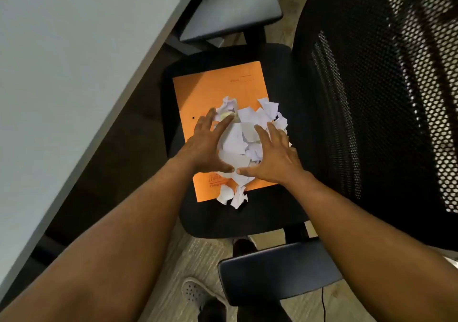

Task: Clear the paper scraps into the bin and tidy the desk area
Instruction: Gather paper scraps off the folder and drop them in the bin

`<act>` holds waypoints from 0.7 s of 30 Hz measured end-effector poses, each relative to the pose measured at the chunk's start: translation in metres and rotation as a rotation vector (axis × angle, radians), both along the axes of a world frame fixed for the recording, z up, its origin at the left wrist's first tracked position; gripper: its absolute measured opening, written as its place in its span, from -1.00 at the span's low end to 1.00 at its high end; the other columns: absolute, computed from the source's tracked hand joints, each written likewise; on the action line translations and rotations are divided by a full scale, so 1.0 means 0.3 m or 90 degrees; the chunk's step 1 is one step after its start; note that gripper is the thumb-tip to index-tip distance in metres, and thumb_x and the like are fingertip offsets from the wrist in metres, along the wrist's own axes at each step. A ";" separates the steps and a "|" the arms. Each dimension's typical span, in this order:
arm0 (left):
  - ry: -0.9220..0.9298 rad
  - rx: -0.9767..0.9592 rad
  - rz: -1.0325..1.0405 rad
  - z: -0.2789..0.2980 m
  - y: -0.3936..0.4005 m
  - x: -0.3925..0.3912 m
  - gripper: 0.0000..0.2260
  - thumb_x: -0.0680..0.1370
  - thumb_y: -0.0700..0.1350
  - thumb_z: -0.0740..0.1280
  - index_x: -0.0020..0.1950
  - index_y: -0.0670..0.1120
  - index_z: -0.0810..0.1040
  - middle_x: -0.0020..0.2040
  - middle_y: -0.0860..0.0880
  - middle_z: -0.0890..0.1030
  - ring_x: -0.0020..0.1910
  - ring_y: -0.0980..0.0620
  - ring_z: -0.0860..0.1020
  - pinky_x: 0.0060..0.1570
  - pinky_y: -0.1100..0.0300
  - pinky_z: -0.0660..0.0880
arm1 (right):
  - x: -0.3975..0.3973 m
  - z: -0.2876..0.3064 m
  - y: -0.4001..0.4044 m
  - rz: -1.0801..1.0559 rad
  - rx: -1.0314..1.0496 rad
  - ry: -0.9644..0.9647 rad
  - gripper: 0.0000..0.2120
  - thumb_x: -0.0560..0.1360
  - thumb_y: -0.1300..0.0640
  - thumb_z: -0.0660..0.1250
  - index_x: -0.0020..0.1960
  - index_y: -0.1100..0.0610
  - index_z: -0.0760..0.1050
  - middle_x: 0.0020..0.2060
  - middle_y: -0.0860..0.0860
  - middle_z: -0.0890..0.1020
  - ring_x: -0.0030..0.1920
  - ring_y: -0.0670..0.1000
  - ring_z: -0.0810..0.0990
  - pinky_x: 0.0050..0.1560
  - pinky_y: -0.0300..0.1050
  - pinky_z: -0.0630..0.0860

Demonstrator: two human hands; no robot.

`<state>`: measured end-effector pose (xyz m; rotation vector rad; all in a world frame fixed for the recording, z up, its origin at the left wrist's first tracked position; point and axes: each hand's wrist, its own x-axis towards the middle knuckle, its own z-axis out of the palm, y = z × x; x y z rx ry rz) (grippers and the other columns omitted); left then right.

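A heap of white paper scraps [244, 135] lies on an orange folder [213, 86], which rests flat on the black seat of an office chair [292, 78]. My left hand [205, 148] presses against the heap's left side with its fingers spread. On the right side of the heap my right hand [275, 158] does the same, and the two thumbs nearly meet at the near edge. Both hands cup the pile between them. Two crumpled scraps [231, 196] lie loose at the folder's near edge, outside the hands.
A white desk top [74, 73] fills the left side, its edge running diagonally beside the chair. The chair's mesh backrest [384, 98] stands at the right, with armrests far [230, 12] and near [277, 269]. A foot in a grey clog [195, 292] stands on the floor below.
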<state>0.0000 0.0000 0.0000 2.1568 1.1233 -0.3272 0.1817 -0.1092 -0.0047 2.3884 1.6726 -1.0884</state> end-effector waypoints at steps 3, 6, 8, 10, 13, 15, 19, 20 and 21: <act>-0.017 -0.014 -0.007 -0.011 0.017 0.023 0.12 0.18 0.21 0.61 0.50 0.33 -0.10 0.57 0.10 -0.28 0.56 -0.10 -0.17 0.40 -0.17 0.22 | -0.009 -0.023 0.001 0.013 0.015 -0.036 0.07 0.24 -0.43 0.39 0.54 -0.08 -0.06 0.56 0.04 -0.07 0.53 0.18 -0.08 0.35 0.35 0.22; -0.035 -0.002 0.003 -0.032 0.029 0.045 0.03 0.19 0.25 0.58 0.50 0.29 0.05 0.57 0.08 -0.25 0.56 -0.10 -0.13 0.42 -0.16 0.22 | -0.023 -0.053 -0.008 0.021 0.046 -0.047 -0.03 0.26 -0.40 0.38 0.52 -0.09 0.04 0.54 0.06 0.02 0.51 0.17 -0.02 0.32 0.30 0.28; -0.049 0.012 -0.001 -0.040 0.035 0.063 0.01 0.18 0.29 0.57 0.50 0.28 0.09 0.58 0.05 -0.26 0.56 -0.11 -0.14 0.41 -0.16 0.20 | -0.031 -0.067 -0.010 0.028 0.047 -0.056 -0.06 0.28 -0.39 0.37 0.51 -0.10 0.07 0.53 0.07 0.05 0.50 0.17 0.00 0.30 0.29 0.28; -0.057 0.020 -0.018 -0.037 0.036 0.086 0.04 0.16 0.31 0.58 0.51 0.28 0.09 0.58 0.03 -0.27 0.56 -0.13 -0.14 0.41 -0.15 0.20 | -0.043 -0.074 -0.011 0.031 0.051 -0.054 -0.11 0.31 -0.34 0.39 0.50 -0.11 0.09 0.52 0.08 0.09 0.50 0.17 0.02 0.29 0.29 0.29; -0.057 0.019 -0.023 -0.036 0.045 0.100 0.03 0.18 0.27 0.59 0.52 0.25 0.11 0.59 -0.01 -0.25 0.56 -0.15 -0.12 0.41 -0.14 0.21 | -0.042 -0.076 -0.010 0.043 0.085 -0.052 -0.24 0.37 -0.20 0.43 0.47 -0.09 0.20 0.46 0.10 0.22 0.45 0.16 0.15 0.25 0.26 0.39; -0.039 0.013 -0.024 -0.035 0.053 0.098 -0.02 0.21 0.20 0.60 0.52 0.24 0.15 0.59 -0.02 -0.22 0.56 -0.15 -0.09 0.41 -0.14 0.22 | -0.033 -0.073 -0.010 0.048 0.110 -0.035 -0.33 0.40 -0.09 0.45 0.44 -0.06 0.28 0.40 0.10 0.30 0.39 0.17 0.23 0.19 0.21 0.45; 0.016 -0.010 -0.029 -0.038 0.061 0.085 -0.20 0.27 0.04 0.61 0.44 0.15 0.34 0.59 -0.02 -0.10 0.51 -0.19 0.09 0.34 -0.06 0.36 | -0.010 -0.074 -0.007 0.022 0.135 0.037 -0.44 0.43 0.17 0.44 0.40 0.03 0.37 0.31 0.12 0.41 0.34 0.16 0.33 0.11 0.11 0.49; 0.013 -0.012 -0.018 -0.041 0.064 0.079 -0.29 0.30 -0.01 0.60 0.40 0.12 0.40 0.57 -0.04 -0.04 0.48 -0.19 0.17 0.31 -0.02 0.40 | -0.003 -0.075 -0.005 0.017 0.141 0.059 -0.46 0.44 0.23 0.43 0.38 0.06 0.40 0.28 0.12 0.44 0.31 0.15 0.37 0.10 0.09 0.50; 0.004 -0.010 -0.007 -0.043 0.065 0.074 -0.36 0.32 -0.06 0.57 0.36 0.10 0.45 0.55 -0.07 0.04 0.43 -0.19 0.25 0.25 0.04 0.44 | 0.003 -0.074 -0.003 0.012 0.149 0.081 -0.50 0.45 0.27 0.41 0.36 0.10 0.43 0.25 0.13 0.47 0.27 0.15 0.41 0.09 0.07 0.51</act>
